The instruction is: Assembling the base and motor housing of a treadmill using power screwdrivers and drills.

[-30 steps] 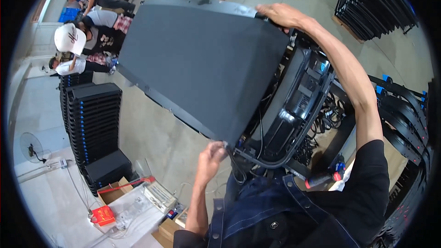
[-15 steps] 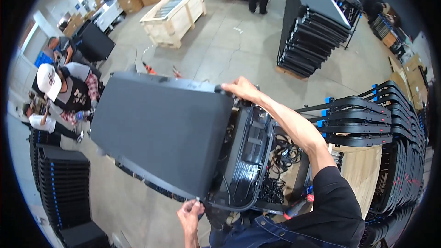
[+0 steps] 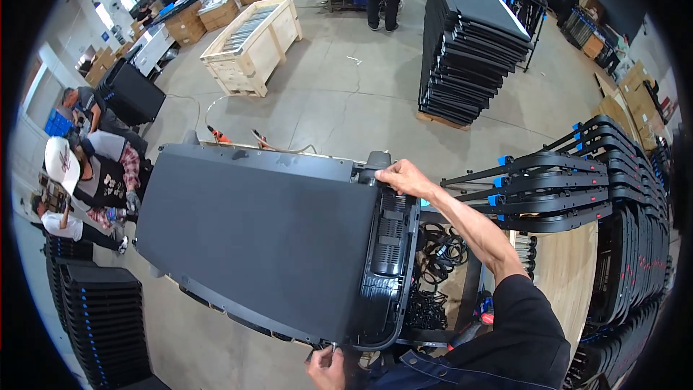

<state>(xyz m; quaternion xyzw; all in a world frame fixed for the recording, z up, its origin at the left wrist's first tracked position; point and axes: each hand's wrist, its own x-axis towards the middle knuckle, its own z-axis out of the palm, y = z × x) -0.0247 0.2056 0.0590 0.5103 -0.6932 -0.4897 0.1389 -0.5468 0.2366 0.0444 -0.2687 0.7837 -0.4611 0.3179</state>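
A treadmill deck with a wide black running belt (image 3: 253, 224) lies across in front of me. At its near right corner my left hand (image 3: 327, 370) pinches a small metal piece (image 3: 334, 347), perhaps a roller shaft's end. My right hand (image 3: 406, 176) reaches across to the far right corner, fingers closed on a dark end piece (image 3: 367, 176) beside the belt. Between my hands, the belt's right end curves down next to a black frame with a vented motor housing (image 3: 390, 235). What lies under the belt is hidden.
Loose black cables (image 3: 440, 253) and a red-handled tool (image 3: 473, 328) lie on the right. Beyond them are stacked black frames (image 3: 556, 188). A pile of black decks (image 3: 469, 58) and a wooden crate (image 3: 249, 47) stand ahead. A co-worker in a white cap (image 3: 63, 162) is at the deck's left end.
The belt's right end has come closer to the motor housing, narrowing the gap there. Both hands have shifted right with it, keeping to the same corners. My view has turned slightly.
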